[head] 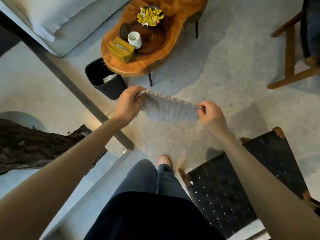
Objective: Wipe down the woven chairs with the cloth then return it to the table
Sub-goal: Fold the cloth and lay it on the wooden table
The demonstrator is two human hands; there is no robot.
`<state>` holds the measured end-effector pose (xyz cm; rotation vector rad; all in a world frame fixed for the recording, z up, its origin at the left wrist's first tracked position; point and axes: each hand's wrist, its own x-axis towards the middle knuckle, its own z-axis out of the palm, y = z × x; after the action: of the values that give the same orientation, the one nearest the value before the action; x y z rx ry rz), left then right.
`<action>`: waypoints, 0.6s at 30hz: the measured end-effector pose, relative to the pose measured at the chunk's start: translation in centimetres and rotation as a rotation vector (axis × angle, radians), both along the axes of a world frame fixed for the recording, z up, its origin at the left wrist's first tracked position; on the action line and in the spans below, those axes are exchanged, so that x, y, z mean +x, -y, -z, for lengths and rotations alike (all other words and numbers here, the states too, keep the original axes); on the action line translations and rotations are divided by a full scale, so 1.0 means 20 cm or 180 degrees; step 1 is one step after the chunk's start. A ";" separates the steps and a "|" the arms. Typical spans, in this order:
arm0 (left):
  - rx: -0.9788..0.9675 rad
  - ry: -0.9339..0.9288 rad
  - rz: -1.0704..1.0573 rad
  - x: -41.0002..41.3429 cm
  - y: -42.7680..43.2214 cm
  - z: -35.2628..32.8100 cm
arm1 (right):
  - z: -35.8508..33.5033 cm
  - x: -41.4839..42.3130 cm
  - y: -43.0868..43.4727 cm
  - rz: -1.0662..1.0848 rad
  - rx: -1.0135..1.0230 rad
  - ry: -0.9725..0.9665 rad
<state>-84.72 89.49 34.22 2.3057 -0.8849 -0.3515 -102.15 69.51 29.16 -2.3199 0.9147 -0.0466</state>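
Cloth (169, 110) up in the air, stretched out between both hands above the floor! Left hand (129, 103) grips one end, fingers curled round the fringed edge, while the right hand (212, 115) pinches the opposite corner. Black woven chair (221, 191) sits low on the right, just beside the person's leg. Ahead, apart from the cloth, the wooden desk (161, 54) carries a white cup (134, 39), a bowl of yellow sweets (150, 16) and an olive pouch (121, 49).
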 end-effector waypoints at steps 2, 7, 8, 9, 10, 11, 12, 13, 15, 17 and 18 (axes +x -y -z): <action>0.0038 0.0045 0.0023 0.15 0.11 0.03 | -0.01 0.13 0.14 0.0087 -0.0122 -0.0008; 0.0050 -0.0086 0.0112 0.52 0.42 0.13 | -0.03 0.42 0.47 0.0059 -0.0921 -0.0007; 0.0041 -0.0122 0.0118 0.60 0.48 0.16 | -0.03 0.49 0.54 0.0044 -0.0998 -0.0048; 0.0046 -0.0156 0.0134 0.68 0.55 0.18 | -0.03 0.55 0.61 0.0027 -0.1022 -0.0100; 0.0051 -0.0208 0.0176 0.76 0.63 0.20 | -0.02 0.62 0.68 0.0026 -0.0990 -0.0137; 0.0051 -0.0270 0.0243 0.84 0.70 0.22 | -0.01 0.70 0.76 0.0069 -0.0895 -0.0154; 0.0051 -0.0332 0.0303 0.93 0.78 0.24 | -0.01 0.77 0.84 0.0155 -0.0760 -0.0167; 0.0045 -0.0364 0.0342 1.01 0.86 0.26 | -0.01 0.86 0.91 0.0250 -0.0640 -0.0172; 0.0043 -0.0369 0.0350 1.19 1.00 0.28 | 0.00 1.05 1.07 0.0378 -0.0468 -0.0173; 0.0086 -0.0365 0.0312 1.36 1.15 0.28 | -0.02 1.24 1.22 0.0467 -0.0206 -0.0158; 0.0119 -0.0359 0.0302 1.43 1.23 0.29 | -0.02 1.32 1.30 0.0522 -0.0071 -0.0145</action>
<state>-56.08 64.95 28.51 2.2580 -0.9400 -0.5378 -75.70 43.56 29.63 -2.2696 1.1312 -0.0733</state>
